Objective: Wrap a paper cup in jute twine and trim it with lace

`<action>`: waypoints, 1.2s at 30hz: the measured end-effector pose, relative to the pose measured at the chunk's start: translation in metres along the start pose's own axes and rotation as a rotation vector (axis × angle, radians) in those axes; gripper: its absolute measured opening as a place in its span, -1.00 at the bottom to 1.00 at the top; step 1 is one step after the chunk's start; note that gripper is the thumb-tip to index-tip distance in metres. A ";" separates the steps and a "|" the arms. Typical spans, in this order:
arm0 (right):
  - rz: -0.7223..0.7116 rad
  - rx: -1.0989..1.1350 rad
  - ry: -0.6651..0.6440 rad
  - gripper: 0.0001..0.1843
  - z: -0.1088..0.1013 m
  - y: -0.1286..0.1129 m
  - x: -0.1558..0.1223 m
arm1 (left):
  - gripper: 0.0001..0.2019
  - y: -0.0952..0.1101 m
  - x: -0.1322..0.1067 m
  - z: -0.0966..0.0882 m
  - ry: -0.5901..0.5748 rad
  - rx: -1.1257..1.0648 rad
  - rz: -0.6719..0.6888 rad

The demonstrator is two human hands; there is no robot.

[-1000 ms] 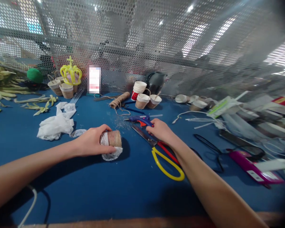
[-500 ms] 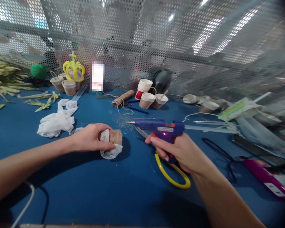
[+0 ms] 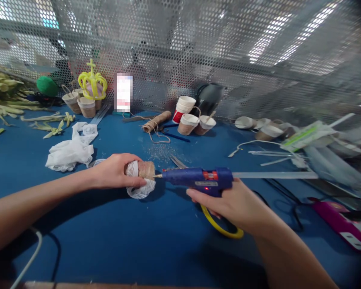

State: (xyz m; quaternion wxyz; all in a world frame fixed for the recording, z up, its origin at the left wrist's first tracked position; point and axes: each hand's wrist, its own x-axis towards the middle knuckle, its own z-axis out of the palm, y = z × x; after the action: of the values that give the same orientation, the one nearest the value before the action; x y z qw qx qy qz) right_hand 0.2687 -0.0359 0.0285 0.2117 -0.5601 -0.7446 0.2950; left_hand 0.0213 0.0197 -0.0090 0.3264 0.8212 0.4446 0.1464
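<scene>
Left hand (image 3: 116,171) closed round a twine-wrapped cup (image 3: 144,170) lying on its side on the blue table (image 3: 168,249). Fingers go over the top and the thumb shows beneath; the palm hides the cup's end on that side. White lace (image 3: 140,192) is bunched under the cup, its edge partly tucked out of sight. Right hand (image 3: 231,204) is fisted on a blue glue gun (image 3: 198,178); the handle is buried in the fist, so a finger on the trigger can't be told. The nozzle points at the left grip and its tip sits at the cup's free end, touching or just short, unclear. A small red light shows on the gun body. A clear glue stick (image 3: 273,175) juts out of the back, away from both grips. Scissors (image 3: 222,228) lie under the right hand: only the yellow loop below the wrist and the blade tips beyond the gun show. Past the left grip lies a crumpled white cloth (image 3: 69,152). A pink object (image 3: 333,216) outside the right arm is blurred.
</scene>
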 end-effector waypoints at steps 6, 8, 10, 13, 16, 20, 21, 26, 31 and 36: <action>-0.011 0.014 0.015 -0.74 0.001 0.001 0.000 | -0.46 0.000 0.000 -0.001 0.002 0.001 -0.006; -0.005 0.008 0.026 -0.74 0.001 0.000 0.000 | -0.47 -0.001 0.000 0.000 -0.001 0.000 -0.004; -0.007 -0.005 0.040 -0.74 0.000 -0.002 0.000 | -0.47 -0.001 0.000 0.000 0.001 -0.001 -0.003; -0.004 -0.006 0.032 -0.72 0.000 -0.005 0.001 | -0.47 -0.001 0.000 0.000 0.002 0.005 -0.003; 0.025 -0.003 0.019 -0.67 0.000 -0.006 0.001 | -0.48 0.000 0.001 0.000 -0.005 0.009 -0.005; 0.041 -0.011 0.014 -0.65 0.001 -0.004 0.002 | -0.48 0.000 0.000 -0.001 -0.009 0.007 -0.004; 0.044 -0.007 0.007 -0.65 0.001 -0.004 0.002 | -0.48 0.000 0.000 -0.001 -0.010 0.006 -0.003; 0.108 0.004 -0.007 -0.63 0.002 -0.001 0.003 | -0.48 -0.002 0.000 0.000 -0.004 0.007 0.012; 0.175 0.099 -0.041 -0.66 0.003 0.000 0.004 | -0.47 -0.003 0.000 0.001 -0.001 -0.003 0.017; 0.170 0.177 -0.120 -0.66 0.003 0.003 0.007 | -0.48 -0.004 0.000 0.001 0.006 -0.007 0.027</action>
State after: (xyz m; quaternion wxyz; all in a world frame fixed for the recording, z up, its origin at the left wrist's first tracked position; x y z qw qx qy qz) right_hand 0.2666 -0.0288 0.0243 0.1898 -0.5815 -0.6769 0.4095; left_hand 0.0194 0.0212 -0.0125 0.3260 0.8254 0.4340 0.1550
